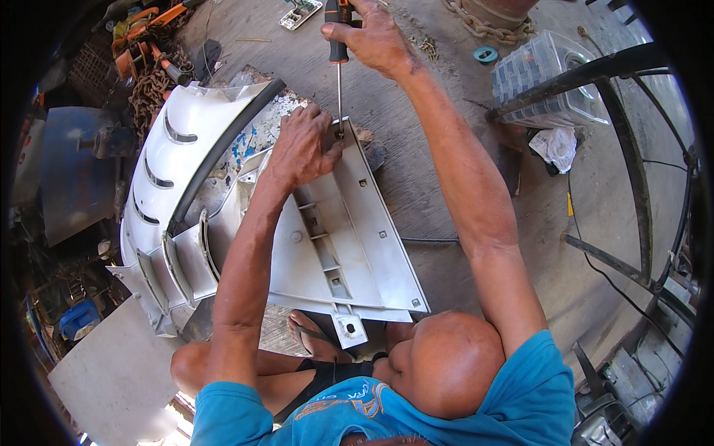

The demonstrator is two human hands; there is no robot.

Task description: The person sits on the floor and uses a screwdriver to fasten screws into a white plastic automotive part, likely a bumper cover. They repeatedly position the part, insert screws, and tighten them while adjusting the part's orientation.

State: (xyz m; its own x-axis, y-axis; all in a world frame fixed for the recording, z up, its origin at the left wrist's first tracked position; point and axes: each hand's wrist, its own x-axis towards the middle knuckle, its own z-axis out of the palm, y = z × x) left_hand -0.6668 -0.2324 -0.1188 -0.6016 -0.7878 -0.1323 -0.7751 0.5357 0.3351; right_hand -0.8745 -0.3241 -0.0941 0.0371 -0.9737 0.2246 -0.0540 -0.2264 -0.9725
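A large white moulded plastic panel, like a vehicle body part, lies with its ribbed underside up in front of me. My right hand grips a black screwdriver with orange marks, held upright above the panel's far corner. Its thin shaft reaches down to a small hole or fastener at that corner. My left hand is closed on the panel's far edge, fingers bent and thumb beside the screwdriver's tip. To the left, joined or resting against it, curves a glossy white slotted section with a black edge strip.
A clear plastic organiser box stands at the right, near a black metal frame. Beyond lie a teal tape roll, loose screws and a chain. Rusty chains and orange tools crowd the far left.
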